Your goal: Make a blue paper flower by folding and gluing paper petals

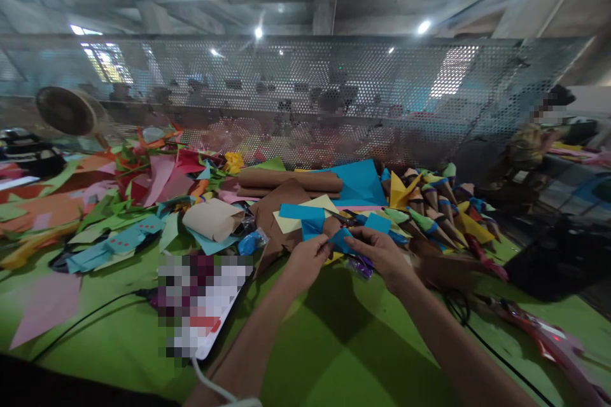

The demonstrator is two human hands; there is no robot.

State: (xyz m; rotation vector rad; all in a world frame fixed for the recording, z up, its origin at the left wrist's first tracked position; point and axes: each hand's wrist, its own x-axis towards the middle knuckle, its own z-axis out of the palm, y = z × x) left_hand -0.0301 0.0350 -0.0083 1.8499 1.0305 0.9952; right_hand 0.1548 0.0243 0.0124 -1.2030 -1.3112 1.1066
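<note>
My left hand (pixel 309 259) and my right hand (pixel 384 255) meet over the green table, fingers closed in a pinch. Between them is a small piece of blue paper (pixel 340 241), its edges held by both hands. Just behind lie a blue strip (pixel 300 211), a pale yellow sheet (pixel 286 223) and brown sheets (pixel 279 203). Another blue piece (pixel 377 223) lies beyond my right fingers. Under the hands a purple shiny wrapper (pixel 361 267) shows in part. My fingers hide some of the held piece.
A phone-like white device (pixel 219 311) with a cable lies left of my left forearm. At the right is a pink glue gun (pixel 548 337) with a cord. Brown rolls (pixel 291 183), stacked paper cones (pixel 436 203) and coloured scraps (pixel 128 203) line the back, before a perforated metal screen (pixel 305 89).
</note>
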